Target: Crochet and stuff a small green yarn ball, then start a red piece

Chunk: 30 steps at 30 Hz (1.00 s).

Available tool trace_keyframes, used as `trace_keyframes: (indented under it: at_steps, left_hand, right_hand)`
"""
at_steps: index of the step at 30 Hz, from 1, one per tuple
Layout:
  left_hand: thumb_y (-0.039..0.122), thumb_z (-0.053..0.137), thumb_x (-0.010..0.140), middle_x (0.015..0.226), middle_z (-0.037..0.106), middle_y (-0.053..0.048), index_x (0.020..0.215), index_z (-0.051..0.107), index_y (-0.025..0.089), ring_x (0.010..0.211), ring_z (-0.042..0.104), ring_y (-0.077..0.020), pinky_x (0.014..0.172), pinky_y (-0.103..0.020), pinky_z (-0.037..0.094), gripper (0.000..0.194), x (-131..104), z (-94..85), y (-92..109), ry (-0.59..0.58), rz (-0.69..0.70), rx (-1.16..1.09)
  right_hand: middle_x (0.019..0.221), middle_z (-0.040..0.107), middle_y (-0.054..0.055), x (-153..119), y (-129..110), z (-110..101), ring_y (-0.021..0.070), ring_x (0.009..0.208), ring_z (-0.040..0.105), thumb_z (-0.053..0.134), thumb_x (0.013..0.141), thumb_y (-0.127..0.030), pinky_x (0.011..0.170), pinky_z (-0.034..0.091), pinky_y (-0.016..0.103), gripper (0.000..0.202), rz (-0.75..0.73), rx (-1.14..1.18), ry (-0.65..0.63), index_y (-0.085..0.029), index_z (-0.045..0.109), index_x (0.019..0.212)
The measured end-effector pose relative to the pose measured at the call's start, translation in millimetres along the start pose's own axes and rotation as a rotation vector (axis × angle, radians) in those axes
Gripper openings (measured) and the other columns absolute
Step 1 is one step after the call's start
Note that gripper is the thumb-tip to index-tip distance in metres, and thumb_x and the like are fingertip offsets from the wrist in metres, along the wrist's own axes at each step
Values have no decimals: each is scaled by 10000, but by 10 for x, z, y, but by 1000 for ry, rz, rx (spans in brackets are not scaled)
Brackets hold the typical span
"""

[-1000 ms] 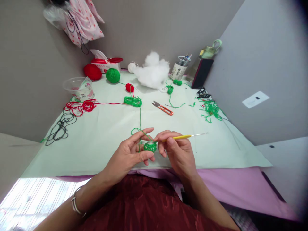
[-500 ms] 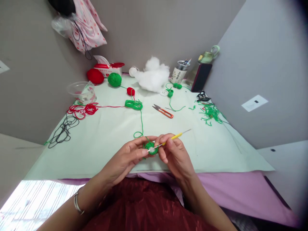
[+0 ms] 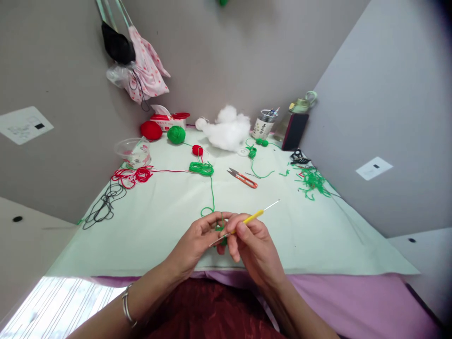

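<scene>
In my right hand [image 3: 259, 247] is a crochet hook [image 3: 253, 216] with a yellow grip and a metal shaft at each end, held between thumb and fingers. My left hand [image 3: 196, 238] pinches a small green crochet piece [image 3: 223, 241], which the fingers of both hands largely cover. One metal end of the hook slants down to the left, across the piece and by my left thumb. From the left fingers a strand of green yarn [image 3: 213, 190] runs up the table to a loose green skein [image 3: 201, 168].
Orange-handled thread snips [image 3: 243, 179] lie beyond my hands. White stuffing [image 3: 228, 134] sits by the back wall, near green [image 3: 176, 135] and red [image 3: 151, 130] yarn balls. Green scraps [image 3: 312, 181] are at right, a plastic tub [image 3: 134, 153] and black cord [image 3: 104, 207] at left.
The view has tilted up, so everything sits lower in the picture. The crochet piece has turned in my left fingers, and its white-filled opening is now out of sight.
</scene>
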<state>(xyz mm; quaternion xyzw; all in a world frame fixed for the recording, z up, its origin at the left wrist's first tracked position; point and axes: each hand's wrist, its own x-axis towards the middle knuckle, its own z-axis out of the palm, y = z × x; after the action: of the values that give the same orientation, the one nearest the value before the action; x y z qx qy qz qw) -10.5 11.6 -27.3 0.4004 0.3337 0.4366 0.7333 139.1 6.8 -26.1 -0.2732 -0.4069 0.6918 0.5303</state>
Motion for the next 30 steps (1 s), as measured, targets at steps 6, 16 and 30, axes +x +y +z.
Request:
trace_keyframes:
  at_steps: [6,16,30]
  left_hand:
    - [405,792,833,882,704,-46,1100,789,183,795,605,-177,770,-288,429,347,87,-6,0,68,17,-27]
    - [273,810,816,933,616,-9,1287,718,274,820,548,-156,714,-275,408,480,60,47,210,131,160,46]
    - [283,834,827,1053,750,-43,1186,753,260,923,640,-181,798,-283,478,369,140,84,297,47,237,17]
  right_hand:
    - [567,631,-17,101,-10,64,99,456,512,755,882,-468,500,468,235,288,-22,-18,60,-187,740,821]
    - [660,650,1,154,-115,22,118,531,526,682,953,-432,545,477,269,240,-264,-190,144,-215,776,912]
    - [811,753,27,341,-308,83,108,607,623,778,881,-421,565,549,224,192,-295,-24,179,-231,793,856]
